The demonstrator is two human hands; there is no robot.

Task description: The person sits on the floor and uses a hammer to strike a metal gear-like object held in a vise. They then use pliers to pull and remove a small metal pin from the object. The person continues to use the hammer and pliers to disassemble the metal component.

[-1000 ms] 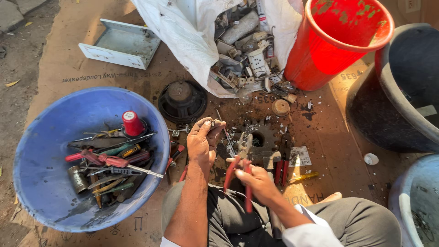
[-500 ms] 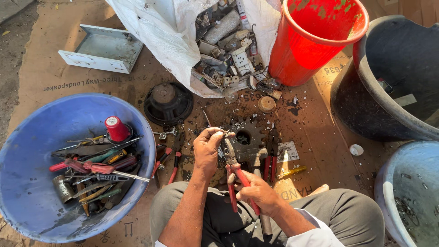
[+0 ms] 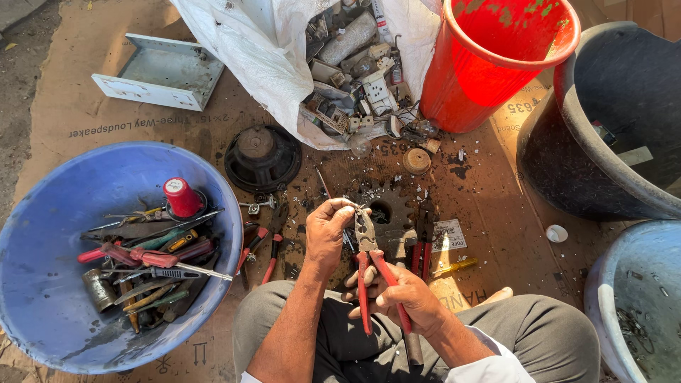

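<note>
Both hands have risen: right hand (image 3: pixel 404 294) grips red-handled pliers (image 3: pixel 369 262), left hand (image 3: pixel 328 230) pinches something (too small).

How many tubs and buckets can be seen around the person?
4: a blue basin of tools on the left, a red bucket at top, a black tub at right, and a pale blue tub at lower right, partly cut off.

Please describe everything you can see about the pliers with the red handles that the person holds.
The pliers have grey metal jaws and two long red handles. The right hand grips the handles, slightly spread. The jaws point away from the person, up by the left hand, whose fingers pinch something small at their tip. The tool is above the lap, off the cardboard.
</note>
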